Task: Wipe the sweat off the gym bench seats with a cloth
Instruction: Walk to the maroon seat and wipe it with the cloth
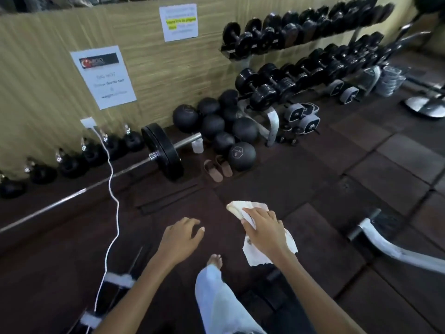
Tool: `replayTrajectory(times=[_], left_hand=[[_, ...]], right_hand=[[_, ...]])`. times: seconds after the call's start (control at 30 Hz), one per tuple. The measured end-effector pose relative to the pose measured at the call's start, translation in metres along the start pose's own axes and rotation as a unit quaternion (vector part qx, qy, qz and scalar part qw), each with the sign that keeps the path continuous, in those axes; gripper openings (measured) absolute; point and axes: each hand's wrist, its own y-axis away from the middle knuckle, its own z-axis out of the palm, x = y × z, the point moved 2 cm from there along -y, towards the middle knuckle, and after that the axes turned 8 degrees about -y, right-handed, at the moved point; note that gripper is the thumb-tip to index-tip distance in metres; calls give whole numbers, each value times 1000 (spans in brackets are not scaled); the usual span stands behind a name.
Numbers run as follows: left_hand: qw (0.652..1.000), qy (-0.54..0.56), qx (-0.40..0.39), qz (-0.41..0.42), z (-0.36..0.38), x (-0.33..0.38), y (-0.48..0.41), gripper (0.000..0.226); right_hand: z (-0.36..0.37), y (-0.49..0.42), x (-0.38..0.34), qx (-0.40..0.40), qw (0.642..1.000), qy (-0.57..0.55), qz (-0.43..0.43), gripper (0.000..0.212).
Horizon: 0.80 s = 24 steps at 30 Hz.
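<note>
Our right hand grips the white cloth over the rubber floor tiles, our left hand open just beside it. Bare tiles reach far to the barbell.

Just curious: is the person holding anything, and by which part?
The right hand grips a crumpled white cloth around its middle, with both ends sticking out. The left hand, fingers loosely curled, holds nothing.

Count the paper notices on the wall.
2 notices: one on the left, above the kettlebells; one higher to its right, near the dumbbell rack. None appears hidden.
</note>
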Motion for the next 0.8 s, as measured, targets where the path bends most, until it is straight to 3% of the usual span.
replayTrajectory(times=[0.23,0.47,0.6,0.8], left_hand=[[997,-40,-28,57,-36,30,-196,45],[974,-78,-72,201,-62,151,-368,46],[930,-137,-102,327,-55,258,-426,46],[838,-154,-137,505,-29,422,-486,46]], right_hand=[[-20,-157,61,33,995,-34,92,37],[-83,-228,138,92,966,-56,235,37],[-128,-229,191,161,922,-74,344,39],[-181,-197,271,261,819,-87,504,39]])
